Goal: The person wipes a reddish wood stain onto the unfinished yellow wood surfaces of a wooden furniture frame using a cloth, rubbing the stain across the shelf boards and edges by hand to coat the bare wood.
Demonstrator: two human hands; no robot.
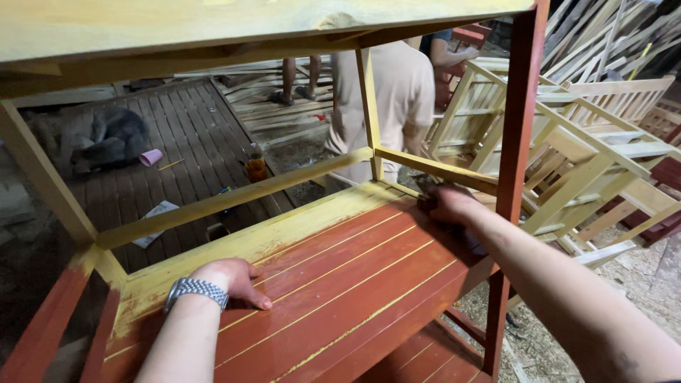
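A wooden slatted shelf unit (340, 284) stands under me, its slats partly painted red-brown over yellow. My left hand (230, 278), with a metal watch on the wrist, rests flat on the slats near the yellow back strip and holds nothing. My right hand (448, 206) reaches to the far right corner of the shelf, beside the red-brown post (518, 120), pressing something small and dark against the wood; I cannot tell what it is.
A yellow top board (213, 28) hangs overhead. A person in a beige shirt (386, 99) stands beyond the frame. Unpainted yellow wooden frames (589, 142) pile at the right. A dark animal (106, 138) lies on a slatted platform beside a pink cup (150, 157).
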